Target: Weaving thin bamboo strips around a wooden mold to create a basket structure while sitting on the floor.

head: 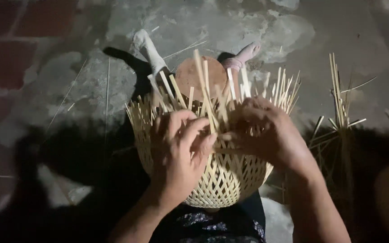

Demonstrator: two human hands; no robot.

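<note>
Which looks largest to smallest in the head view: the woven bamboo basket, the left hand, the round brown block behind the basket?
1. Woven bamboo basket.
2. Left hand, though it is nearer the camera, so it looks bigger.
3. Round brown block, partly hidden by strips.

Half-woven pale bamboo basket (212,175), open lattice weave, rounded body, loose upright strips (202,85) fanned at rim, lay tilted beneath both hands

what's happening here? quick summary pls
A person is weaving a pale bamboo basket propped in their lap. The left hand and right hand both pinch loose upright strips at the unfinished rim. The lower body is woven; the top strips stand free. A bundle of spare strips lies on the concrete floor to the right. Feet show beyond the basket.
</note>
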